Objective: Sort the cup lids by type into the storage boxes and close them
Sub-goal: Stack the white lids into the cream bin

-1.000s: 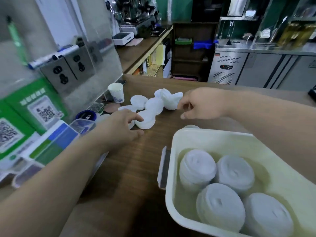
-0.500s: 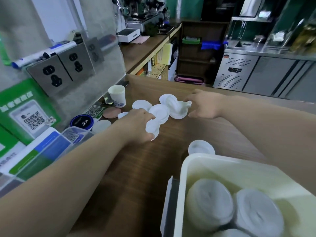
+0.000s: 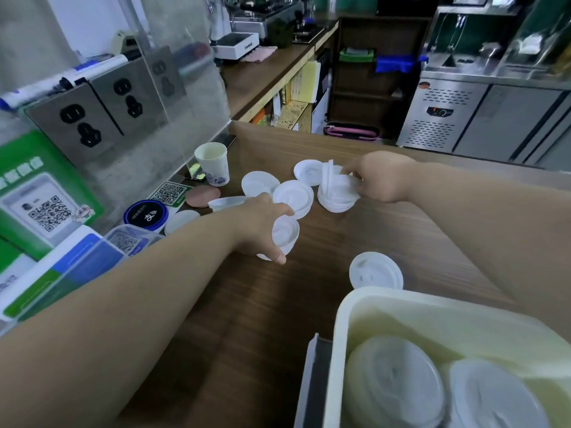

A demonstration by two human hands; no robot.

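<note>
Left hand (image 3: 262, 223) grips lid stack (image 3: 284, 236), right hand (image 3: 380, 177) pinches tilted lids (image 3: 336, 193); storage box (image 3: 343, 316) lies nearer, rightward.

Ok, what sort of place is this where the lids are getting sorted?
Probably a café or drinks shop: what looks like an espresso machine at the back, payment QR signs by the wall, and cup lids loose on the wooden counter.
</note>
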